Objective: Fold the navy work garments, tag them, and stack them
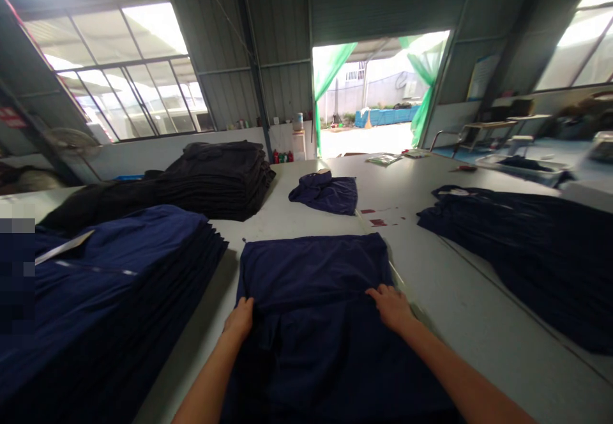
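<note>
A navy blue garment (pixel 316 341) lies spread on the pale table (pixel 479 296) in front of me, its far part flat and squared off. A crease or seam runs across it between my hands. At its left edge, my left hand (pixel 241 318) pinches the cloth, fingertips curled over the side. My right hand (pixel 391 306) grips the right edge at about the same height, thumb and fingers closed on the fabric. Which part of the garment this is, I cannot tell.
To the left rises a tall stack of navy garments (pixel 143 251), with a black garment stack (pixel 225 175) behind it. A crumpled navy piece (pixel 330 193) lies ahead. More navy garments (pixel 527 245) lie on the right. Dark red scraps (pixel 378 222) and a plastic packet (pixel 384 159) are farther off.
</note>
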Tool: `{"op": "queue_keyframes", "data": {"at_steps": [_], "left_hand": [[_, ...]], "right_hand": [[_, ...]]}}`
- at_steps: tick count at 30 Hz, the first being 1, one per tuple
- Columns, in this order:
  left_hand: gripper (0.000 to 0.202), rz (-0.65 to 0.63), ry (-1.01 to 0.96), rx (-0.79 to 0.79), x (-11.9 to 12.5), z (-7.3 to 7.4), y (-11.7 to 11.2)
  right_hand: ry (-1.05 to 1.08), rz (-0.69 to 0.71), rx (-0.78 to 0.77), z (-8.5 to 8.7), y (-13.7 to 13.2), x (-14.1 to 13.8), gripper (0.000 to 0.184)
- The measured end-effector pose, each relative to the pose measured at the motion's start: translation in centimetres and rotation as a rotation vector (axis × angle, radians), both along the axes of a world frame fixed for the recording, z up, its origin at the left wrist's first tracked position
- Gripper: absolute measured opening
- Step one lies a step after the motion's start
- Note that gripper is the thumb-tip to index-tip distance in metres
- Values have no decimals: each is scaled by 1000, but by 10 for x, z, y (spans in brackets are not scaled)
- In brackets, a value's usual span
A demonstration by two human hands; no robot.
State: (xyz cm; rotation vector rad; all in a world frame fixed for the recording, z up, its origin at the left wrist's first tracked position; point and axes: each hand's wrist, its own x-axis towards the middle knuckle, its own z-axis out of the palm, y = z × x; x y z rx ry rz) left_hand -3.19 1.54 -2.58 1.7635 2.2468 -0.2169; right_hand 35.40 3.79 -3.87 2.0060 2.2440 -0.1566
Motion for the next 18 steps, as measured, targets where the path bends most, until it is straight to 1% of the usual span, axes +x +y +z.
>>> {"op": "queue_keyframes", "data": {"at_steps": [3, 5, 6, 7, 9, 10, 12, 14, 15, 17, 18], "left_hand": [[36, 20, 19, -27, -21, 7, 9], [35, 49, 38, -10, -28, 13, 13], [36, 55, 45, 14, -27, 16, 14], [35, 52, 49, 43, -24, 17, 14], [35, 19, 38, 95, -9, 17, 11], [38, 2, 17, 104, 0, 15, 8], [45, -19, -45, 86, 19, 9, 0], [47, -20, -112, 60, 33, 3, -8], [44, -12, -137, 60, 36, 2, -12], [37, 25, -165, 88, 38, 3, -17], [40, 52, -170, 104, 37, 5, -19]], "right_hand": [[-30, -38, 18, -3, 5, 19, 35], [-40, -69, 0, -3, 6, 28, 32], [-45, -85, 2, -4, 6, 29, 32], [-48, -97, 21, -4, 4, 29, 33], [-45, -105, 105, -3, -2, 20, 39], [-36, -98, 152, -3, -6, 14, 40], [-4, -66, 204, -4, -16, -2, 36], [31, -40, 164, -6, -25, -15, 34], [43, -40, 125, -9, -29, -19, 36], [51, -72, 43, -16, -36, -23, 45], [49, -91, 12, -20, -39, -23, 50]]}}
